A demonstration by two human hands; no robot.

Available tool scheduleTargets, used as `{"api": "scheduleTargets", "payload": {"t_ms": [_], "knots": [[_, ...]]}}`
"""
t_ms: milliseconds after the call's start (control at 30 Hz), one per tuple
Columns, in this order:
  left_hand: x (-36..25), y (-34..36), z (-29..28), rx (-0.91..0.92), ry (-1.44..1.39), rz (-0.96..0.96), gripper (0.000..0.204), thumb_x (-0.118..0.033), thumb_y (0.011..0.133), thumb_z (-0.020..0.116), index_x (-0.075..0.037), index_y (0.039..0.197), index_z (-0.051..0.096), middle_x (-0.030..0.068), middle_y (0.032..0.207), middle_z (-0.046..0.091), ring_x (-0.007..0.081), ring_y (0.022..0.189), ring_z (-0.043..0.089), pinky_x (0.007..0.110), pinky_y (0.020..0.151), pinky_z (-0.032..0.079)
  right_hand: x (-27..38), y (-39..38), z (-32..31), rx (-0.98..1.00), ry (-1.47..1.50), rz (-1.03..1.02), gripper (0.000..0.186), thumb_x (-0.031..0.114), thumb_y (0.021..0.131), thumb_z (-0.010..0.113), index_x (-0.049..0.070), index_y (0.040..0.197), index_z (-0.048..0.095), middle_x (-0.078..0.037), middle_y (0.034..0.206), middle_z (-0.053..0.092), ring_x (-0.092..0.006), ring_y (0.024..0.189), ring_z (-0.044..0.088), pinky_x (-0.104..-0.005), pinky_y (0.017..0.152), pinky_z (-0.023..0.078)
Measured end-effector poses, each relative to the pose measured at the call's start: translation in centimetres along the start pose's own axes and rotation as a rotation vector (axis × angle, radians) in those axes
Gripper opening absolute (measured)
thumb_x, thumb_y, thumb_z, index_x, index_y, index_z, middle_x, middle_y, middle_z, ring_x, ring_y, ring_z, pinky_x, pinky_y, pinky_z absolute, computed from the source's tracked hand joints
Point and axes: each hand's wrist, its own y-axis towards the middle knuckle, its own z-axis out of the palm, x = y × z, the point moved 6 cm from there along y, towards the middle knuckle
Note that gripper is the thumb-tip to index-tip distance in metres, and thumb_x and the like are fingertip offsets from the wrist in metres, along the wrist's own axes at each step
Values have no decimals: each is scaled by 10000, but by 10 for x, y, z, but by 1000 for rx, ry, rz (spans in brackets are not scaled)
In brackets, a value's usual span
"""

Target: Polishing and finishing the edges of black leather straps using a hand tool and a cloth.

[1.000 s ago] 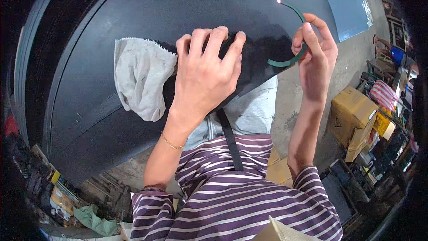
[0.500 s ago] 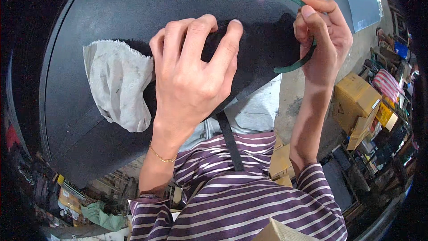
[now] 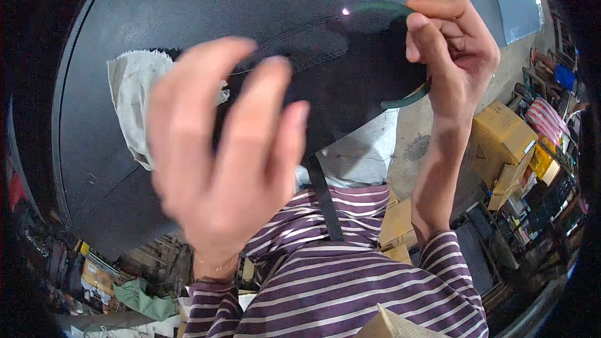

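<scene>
My right hand [image 3: 457,53] pinches a curved piece of green mosquito coil [image 3: 383,6] between thumb and fingertips. Its far tip glows bright pinkish white, and its other end curls out below my palm. The glowing tip is over a stitched part of black leather-like material [image 3: 307,50]. My left hand [image 3: 219,144], blurred by motion, is above the material with its fingers apart and holds nothing I can see. Partly behind it lies a crumpled whitish cloth [image 3: 134,97] with a frayed edge.
The black surface [image 3: 206,0] spreads under both hands, with a bluish sheet [image 3: 516,3] at its far right. A cardboard box [image 3: 504,131] stands on the floor to the right, beside cluttered shelves. Green fabric [image 3: 144,300] and assorted clutter are at lower left.
My left hand has lifted off the black material and moved left, uncovering the stitching. My right hand has brought the glowing coil tip slightly left and nearer.
</scene>
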Motion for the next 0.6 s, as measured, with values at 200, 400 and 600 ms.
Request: {"api": "scheduleTargets", "payload": {"t_ms": [200, 400, 600], "knots": [[47, -30, -24, 8, 327, -147, 246, -67, 839, 658, -19, 1080, 675, 163, 1207, 602, 343, 1098, 581, 422, 938, 459, 6, 0, 5, 66, -85, -42, 120, 59, 905, 657, -32, 983, 651, -4, 654, 590, -31, 561, 506, -151, 508, 355], [67, -49, -10, -23, 249, -139, 340, -83, 789, 686, -59, 1126, 649, 131, 1254, 546, 339, 1153, 521, 464, 961, 412, 0, 1, 5, 87, -57, -22, 107, 37, 904, 648, -30, 987, 651, -2, 655, 592, -26, 568, 511, -147, 505, 371], [65, -47, -10, -16, 260, -137, 283, -75, 883, 625, -28, 1161, 628, 141, 1285, 546, 324, 1183, 518, 426, 995, 409, 2, 1, 5, 103, -66, -36, 108, 25, 903, 644, -37, 991, 646, -4, 668, 594, -27, 580, 513, -157, 511, 369]]}}
